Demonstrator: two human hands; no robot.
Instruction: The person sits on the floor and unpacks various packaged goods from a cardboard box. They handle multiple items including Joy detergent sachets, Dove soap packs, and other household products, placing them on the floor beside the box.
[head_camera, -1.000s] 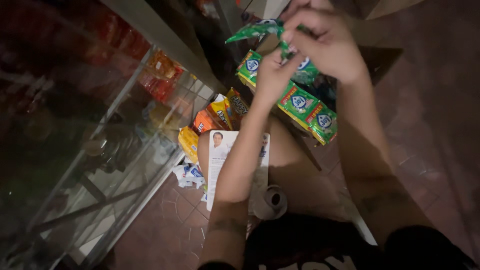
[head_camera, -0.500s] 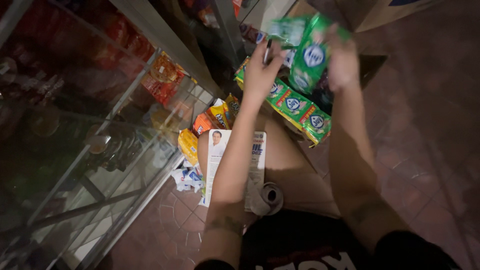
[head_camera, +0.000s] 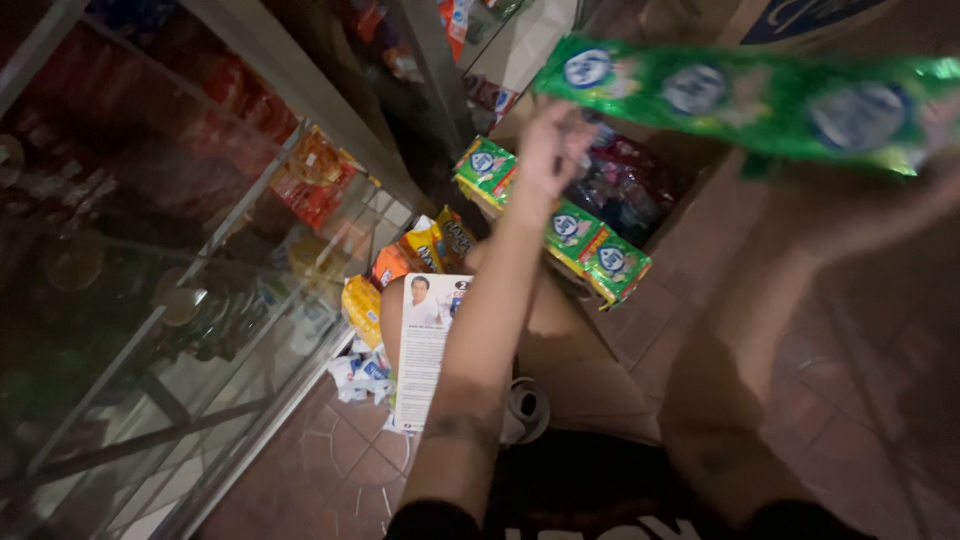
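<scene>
**Head view: green sachet strip stretched between two raised hands**

Left hand (head_camera: 555, 145) is raised with the forearm straight, fingers pinched on the near end of a strip of green sachets (head_camera: 740, 95). That strip runs rightward across the top of the frame to the right hand (head_camera: 940, 130), which is blurred at the edge; its grip cannot be told. Below, an open cardboard box (head_camera: 690, 160) holds dark wrapped packets, and a second green sachet strip (head_camera: 560, 225) drapes over its near rim. Orange snack packets (head_camera: 425, 250) lie beside a glass display case (head_camera: 200, 300).
</scene>
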